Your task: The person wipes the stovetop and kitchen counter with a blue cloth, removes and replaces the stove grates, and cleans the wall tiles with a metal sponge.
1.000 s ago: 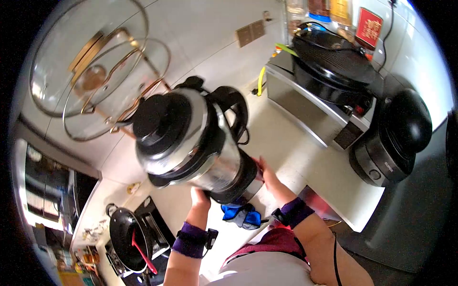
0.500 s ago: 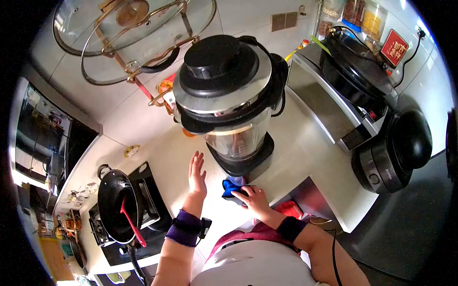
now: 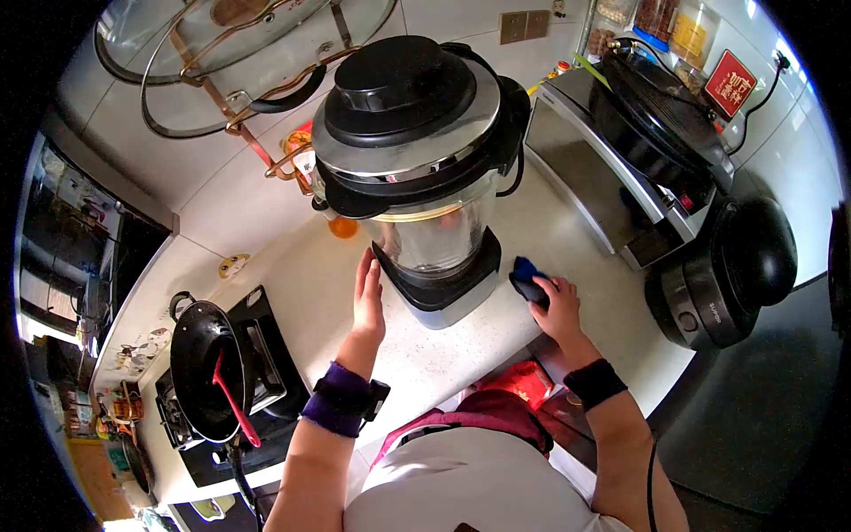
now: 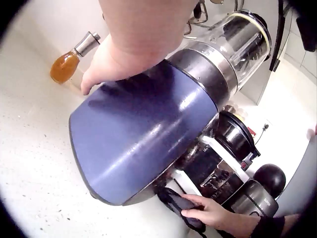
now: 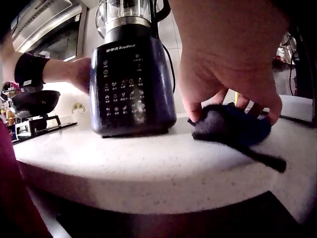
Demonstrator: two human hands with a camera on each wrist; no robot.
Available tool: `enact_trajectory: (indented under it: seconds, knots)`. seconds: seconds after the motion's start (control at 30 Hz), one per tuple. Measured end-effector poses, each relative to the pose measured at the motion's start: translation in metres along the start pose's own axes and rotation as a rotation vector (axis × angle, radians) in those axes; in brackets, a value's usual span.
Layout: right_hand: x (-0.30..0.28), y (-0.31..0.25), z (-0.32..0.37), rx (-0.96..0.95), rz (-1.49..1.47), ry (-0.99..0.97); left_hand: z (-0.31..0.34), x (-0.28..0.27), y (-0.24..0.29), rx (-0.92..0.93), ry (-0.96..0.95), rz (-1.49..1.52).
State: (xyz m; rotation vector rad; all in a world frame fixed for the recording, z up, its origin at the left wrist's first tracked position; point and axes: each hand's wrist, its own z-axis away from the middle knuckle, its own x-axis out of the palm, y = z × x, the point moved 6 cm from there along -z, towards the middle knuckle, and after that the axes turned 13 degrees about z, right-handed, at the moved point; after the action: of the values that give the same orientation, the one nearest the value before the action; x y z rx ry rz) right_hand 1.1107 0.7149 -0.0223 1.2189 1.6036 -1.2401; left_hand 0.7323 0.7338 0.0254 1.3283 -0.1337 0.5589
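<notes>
A blender (image 3: 448,288) with a black lid and a glass jar stands upright on the counter. Its dark front panel (image 5: 124,89) carries rows of printed symbols. My left hand (image 3: 368,306) lies along the left side of the base with fingers extended; in the left wrist view the fingers rest on the blue-purple casing (image 4: 143,134). To the right of the blender, my right hand (image 3: 560,310) grips a bunched blue and black cloth (image 5: 233,124) down on the counter. A dark strap-like end (image 5: 272,161) of the cloth sticks out.
A bottle of orange liquid (image 4: 65,67) stands behind the blender. On the right are a silver oven (image 3: 576,168) with a black pan on top and a black cooker (image 3: 709,306). A wok (image 3: 208,368) sits on the stove at left. Glass lids (image 3: 257,53) hang on the wall rack.
The blender, earlier tilted between both hands, now stands on the counter. My right hand has taken hold of the cloth and moved it rightward. My left hand has come against the blender's base.
</notes>
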Motion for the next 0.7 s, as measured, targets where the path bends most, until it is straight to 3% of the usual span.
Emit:
enact_trajectory:
  seconds: [0.03, 0.13, 0.23, 0.37, 0.47, 0.5, 0.57, 0.7]
  knots:
    - [-0.007, -0.008, -0.009, -0.083, -0.007, 0.176, -0.002, 0.008, -0.001, 0.031, -0.020, 0.041]
    - [0.008, -0.030, -0.049, -0.056, -0.495, 0.170, -0.018, 0.016, -0.010, 0.092, -0.055, 0.153]
    - [0.065, -0.051, -0.087, 0.171, -1.086, -0.261, -0.037, 0.006, -0.030, 0.084, -0.056, 0.264]
    - [0.095, -0.097, -0.110, 0.328, -1.711, -0.598, -0.041, 0.014, -0.028, 0.088, -0.070, 0.309]
    - [0.051, -0.124, -0.108, 0.614, -1.677, -0.654, -0.053, -0.005, -0.050, 0.060, -0.029, 0.367]
    - [0.027, -0.132, -0.105, 0.787, -1.668, -0.612, -0.050, -0.006, -0.052, 0.030, 0.013, 0.424]
    - [-0.002, -0.143, -0.104, 0.866, -1.635, -0.623, -0.043, 0.000, -0.049, 0.021, 0.062, 0.464]
    - [0.006, -0.141, -0.094, 0.922, -1.699, -0.576, -0.027, 0.002, -0.040, 0.003, 0.078, 0.429]
